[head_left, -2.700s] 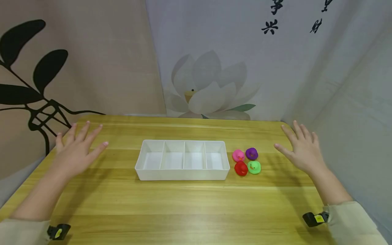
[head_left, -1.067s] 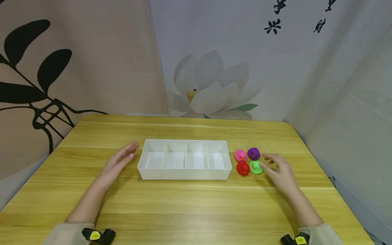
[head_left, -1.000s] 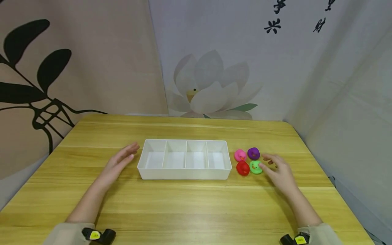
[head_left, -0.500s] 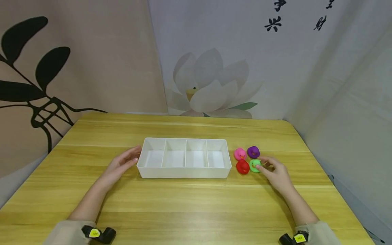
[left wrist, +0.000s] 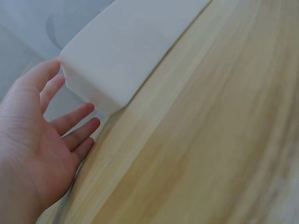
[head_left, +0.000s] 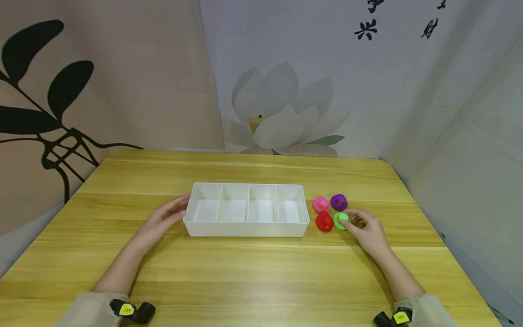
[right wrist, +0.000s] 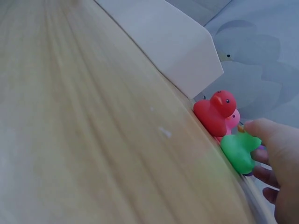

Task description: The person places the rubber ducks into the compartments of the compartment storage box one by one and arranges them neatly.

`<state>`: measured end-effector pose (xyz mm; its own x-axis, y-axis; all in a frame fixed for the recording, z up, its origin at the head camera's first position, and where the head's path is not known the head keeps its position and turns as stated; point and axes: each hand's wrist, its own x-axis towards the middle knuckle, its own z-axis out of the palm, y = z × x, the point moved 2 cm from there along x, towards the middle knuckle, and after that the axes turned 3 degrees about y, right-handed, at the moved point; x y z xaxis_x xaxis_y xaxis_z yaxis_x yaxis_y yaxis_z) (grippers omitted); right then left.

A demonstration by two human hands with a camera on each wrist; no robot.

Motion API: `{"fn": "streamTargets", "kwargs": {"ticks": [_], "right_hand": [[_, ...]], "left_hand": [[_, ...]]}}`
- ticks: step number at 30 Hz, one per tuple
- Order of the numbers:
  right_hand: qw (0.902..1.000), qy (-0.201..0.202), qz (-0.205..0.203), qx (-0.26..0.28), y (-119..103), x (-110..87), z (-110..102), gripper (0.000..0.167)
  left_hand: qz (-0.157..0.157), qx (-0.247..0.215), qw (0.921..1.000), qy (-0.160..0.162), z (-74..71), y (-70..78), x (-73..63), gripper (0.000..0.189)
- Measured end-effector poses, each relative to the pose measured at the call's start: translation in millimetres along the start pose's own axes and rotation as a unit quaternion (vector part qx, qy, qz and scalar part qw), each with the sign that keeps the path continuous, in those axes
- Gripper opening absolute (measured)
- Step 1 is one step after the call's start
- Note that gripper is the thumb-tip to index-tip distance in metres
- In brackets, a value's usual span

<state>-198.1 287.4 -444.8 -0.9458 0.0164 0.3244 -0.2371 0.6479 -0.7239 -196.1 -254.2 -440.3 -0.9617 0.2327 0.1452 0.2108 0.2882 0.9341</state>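
Note:
A white four-section tray (head_left: 246, 229) stands mid-table. At its left end, my left hand (head_left: 161, 222) touches the end wall with relaxed fingers; the left wrist view shows the thumb at the rim corner of the tray (left wrist: 117, 51). Right of the tray sit small rubber ducks: pink (head_left: 321, 204), purple (head_left: 339, 202), red (head_left: 324, 221) and green (head_left: 340, 220). My right hand (head_left: 369, 231) pinches the green duck between thumb and fingers. In the right wrist view the green duck (right wrist: 238, 151) sits on the table, partly covering the pink one (right wrist: 232, 120); the purple one is mostly hidden.
The wooden table (head_left: 245, 277) ends at a printed cloth backdrop (head_left: 282, 109) behind and a pale curtain (head_left: 461, 127) at the right. A black wrist camera (head_left: 132, 312) is strapped on the left sleeve, and another (head_left: 393, 317) on the right.
Both hands came inward from the table's sides. My left hand has reached the tray's left end. My right hand has closed its thumb and fingers on the green duck. Tray and ducks stay put.

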Motion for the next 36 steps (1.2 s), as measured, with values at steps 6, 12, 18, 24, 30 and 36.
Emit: {"fn": "streamTargets", "kwargs": {"ticks": [6, 12, 18, 24, 30, 36], "right_hand": [[1.0, 0.003, -0.003, 0.004, -1.0, -0.2, -0.6, 0.026], [0.9998, 0.015, -0.012, -0.004, -5.4, -0.8, -4.5, 0.024], [0.9995, 0.022, -0.022, -0.007, -9.4, 0.1, -6.9, 0.022], [0.9989, 0.028, -0.036, -0.01, -14.2, 0.2, -8.8, 0.021], [0.9982, 0.04, -0.044, 0.004, -28.3, 0.2, -13.9, 0.022], [0.9962, 0.043, -0.073, 0.016, -44.4, 2.7, -18.4, 0.022]], "left_hand": [[0.002, -0.004, 1.0, 0.0, 0.8, 1.9, 0.6, 0.05], [0.004, -0.007, 1.0, 0.0, 1.9, 2.7, 1.4, 0.05], [0.005, -0.004, 1.0, 0.0, 1.6, 0.9, 1.3, 0.05], [0.004, -0.007, 1.0, -0.004, 0.6, -0.1, 0.6, 0.049], [0.004, -0.009, 0.9999, -0.006, 0.2, -1.6, 0.6, 0.049], [0.003, -0.006, 1.0, -0.005, 0.0, -1.7, 0.7, 0.049]]}}
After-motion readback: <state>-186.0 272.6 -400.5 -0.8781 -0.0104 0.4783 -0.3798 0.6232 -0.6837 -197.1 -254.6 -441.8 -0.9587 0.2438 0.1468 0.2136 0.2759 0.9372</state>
